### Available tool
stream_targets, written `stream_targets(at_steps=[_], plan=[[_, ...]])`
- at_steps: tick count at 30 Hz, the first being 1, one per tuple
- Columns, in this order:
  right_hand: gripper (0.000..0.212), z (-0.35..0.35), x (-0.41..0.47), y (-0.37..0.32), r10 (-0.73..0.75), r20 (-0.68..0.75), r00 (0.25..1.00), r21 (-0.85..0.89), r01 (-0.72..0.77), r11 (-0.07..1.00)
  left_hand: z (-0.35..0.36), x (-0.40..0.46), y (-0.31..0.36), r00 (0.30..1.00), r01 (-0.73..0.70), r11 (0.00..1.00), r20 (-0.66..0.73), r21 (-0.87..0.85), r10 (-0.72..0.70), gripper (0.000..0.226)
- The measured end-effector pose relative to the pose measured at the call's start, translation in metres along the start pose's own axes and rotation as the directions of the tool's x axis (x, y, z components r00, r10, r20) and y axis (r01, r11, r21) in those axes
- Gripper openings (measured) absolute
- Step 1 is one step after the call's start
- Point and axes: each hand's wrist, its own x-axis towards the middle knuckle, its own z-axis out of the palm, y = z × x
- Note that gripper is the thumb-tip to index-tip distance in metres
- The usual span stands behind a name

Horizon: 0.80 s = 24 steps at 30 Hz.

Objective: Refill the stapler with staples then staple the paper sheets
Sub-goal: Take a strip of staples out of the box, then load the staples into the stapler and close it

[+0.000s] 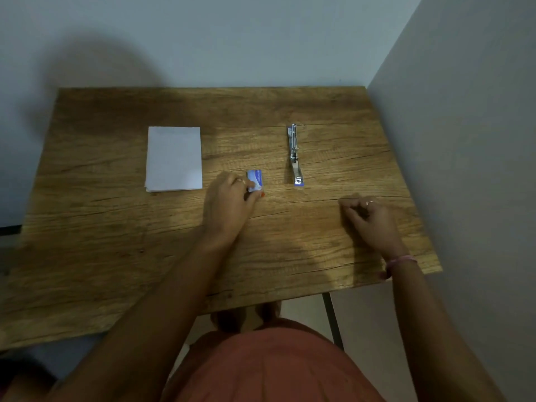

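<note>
A small blue and white staple box point(256, 179) lies on the wooden table point(290, 250) near its middle. My left hand point(232, 203) has its fingertips closed around the box's near end. To the right, a silver stapler point(295, 156) lies flipped open, stretched out lengthwise, with a blue base tip toward me. A stack of white paper sheets point(174, 158) rests to the left of the box. My right hand point(369, 220) sits on the table right of and nearer than the stapler, fingers curled, holding nothing.
Pale walls close in behind the table and along its right side. The table's near edge and a metal leg point(333, 320) show above my orange clothing point(275, 367). A pink band circles my right wrist.
</note>
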Motion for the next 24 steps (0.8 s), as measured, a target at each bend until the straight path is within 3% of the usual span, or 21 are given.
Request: stream_targets(at_steps=[14,20,24], plan=[[0.024,-0.017,0.004,0.024,0.069,0.165,0.984,0.247,-0.109,0.963,-0.002,0.069,-0.013,0.972,0.23,0.972,-0.042,-0.047,-0.232,0.033],[0.029,-0.016,0.011,0.025,0.029,0.154,0.988,0.167,-0.055,0.984,0.002,0.066,-0.013,0.968,0.238,0.965,-0.056,-0.107,-0.244,0.035],[0.022,-0.017,0.017,0.025,0.009,0.156,0.988,0.089,-0.023,0.996,0.002,0.066,-0.002,0.959,0.241,0.961,-0.118,-0.137,-0.258,0.05]])
